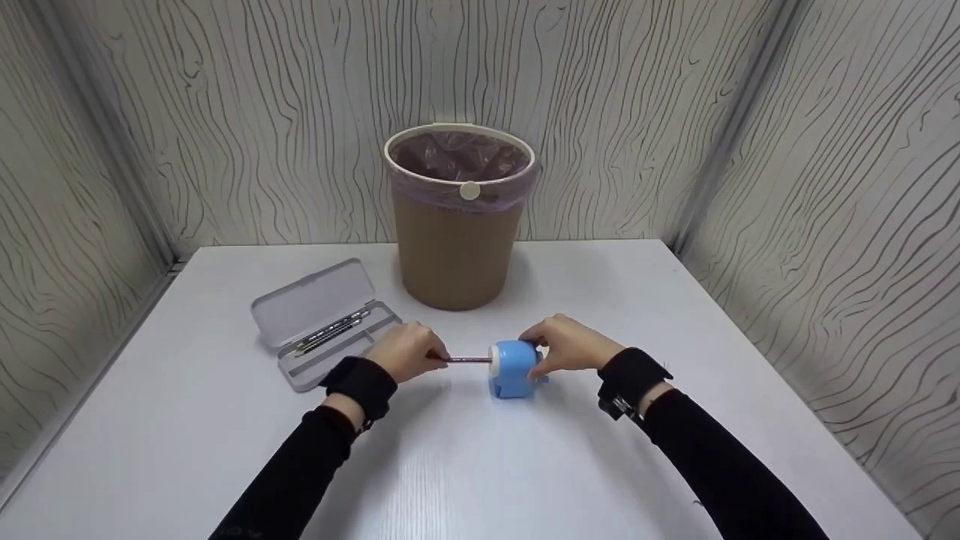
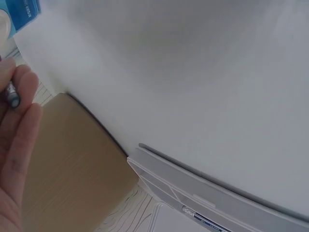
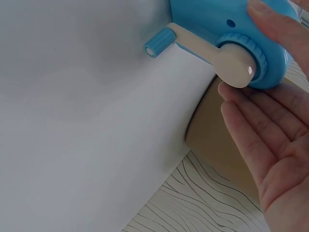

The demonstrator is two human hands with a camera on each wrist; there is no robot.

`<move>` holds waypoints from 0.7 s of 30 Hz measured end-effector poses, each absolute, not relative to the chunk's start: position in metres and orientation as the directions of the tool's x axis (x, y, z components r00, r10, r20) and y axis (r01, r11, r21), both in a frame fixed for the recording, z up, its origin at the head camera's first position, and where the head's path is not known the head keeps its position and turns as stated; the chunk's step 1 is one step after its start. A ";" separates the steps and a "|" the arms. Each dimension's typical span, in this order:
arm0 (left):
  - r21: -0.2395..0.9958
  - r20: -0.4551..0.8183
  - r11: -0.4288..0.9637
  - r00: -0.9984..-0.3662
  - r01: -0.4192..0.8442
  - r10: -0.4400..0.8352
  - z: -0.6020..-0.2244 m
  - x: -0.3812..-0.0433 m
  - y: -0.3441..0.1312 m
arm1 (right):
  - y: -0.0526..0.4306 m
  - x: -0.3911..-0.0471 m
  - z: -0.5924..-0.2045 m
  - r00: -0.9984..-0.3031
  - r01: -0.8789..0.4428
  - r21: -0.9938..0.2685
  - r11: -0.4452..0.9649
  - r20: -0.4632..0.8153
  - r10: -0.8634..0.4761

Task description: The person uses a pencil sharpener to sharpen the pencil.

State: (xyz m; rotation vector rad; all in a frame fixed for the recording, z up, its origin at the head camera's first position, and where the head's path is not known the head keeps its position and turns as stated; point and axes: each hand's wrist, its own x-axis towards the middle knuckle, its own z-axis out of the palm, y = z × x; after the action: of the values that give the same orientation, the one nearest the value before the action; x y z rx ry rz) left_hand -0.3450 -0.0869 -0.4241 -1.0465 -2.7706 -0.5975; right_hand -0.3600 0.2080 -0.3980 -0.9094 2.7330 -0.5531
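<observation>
A blue hand-crank pencil sharpener (image 1: 514,369) stands on the white table. My right hand (image 1: 574,343) grips its body from the right, thumb on one side and fingers on the other. In the right wrist view the cream crank arm (image 3: 195,44) with its blue knob (image 3: 160,42) hangs free of that hand. My left hand (image 1: 405,351) pinches a dark pencil (image 1: 469,360) near its rear end. The pencil lies level, its front end at the sharpener's pale front face; the tip is hidden. In the left wrist view the pencil's blunt end (image 2: 13,98) shows between the fingers.
Left of the hands lies an open grey pencil case (image 1: 311,300) holding patterned pencils (image 1: 330,334). A brown bin (image 1: 457,251) with a plastic liner stands at the back of the table, near the wood-patterned wall (image 1: 285,120).
</observation>
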 end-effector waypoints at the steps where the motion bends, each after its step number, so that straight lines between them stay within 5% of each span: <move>1: 0.321 0.248 0.681 -0.753 0.658 0.610 -0.424 -0.345 -0.086 | 0.208 -0.360 -0.398 -0.789 -0.531 -0.411 0.741 -0.078 -0.609; 21: 0.327 0.275 0.675 -0.750 0.661 0.602 -0.427 -0.347 -0.073 | 0.200 -0.359 -0.392 -0.798 -0.529 -0.346 0.775 -0.109 -0.593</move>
State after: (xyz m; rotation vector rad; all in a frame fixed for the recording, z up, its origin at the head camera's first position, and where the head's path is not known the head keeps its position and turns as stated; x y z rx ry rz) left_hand -0.3468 -0.0729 -0.4272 -1.0399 -2.7412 -0.6210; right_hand -0.3592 0.1997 -0.3920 -0.8824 2.7564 -0.4434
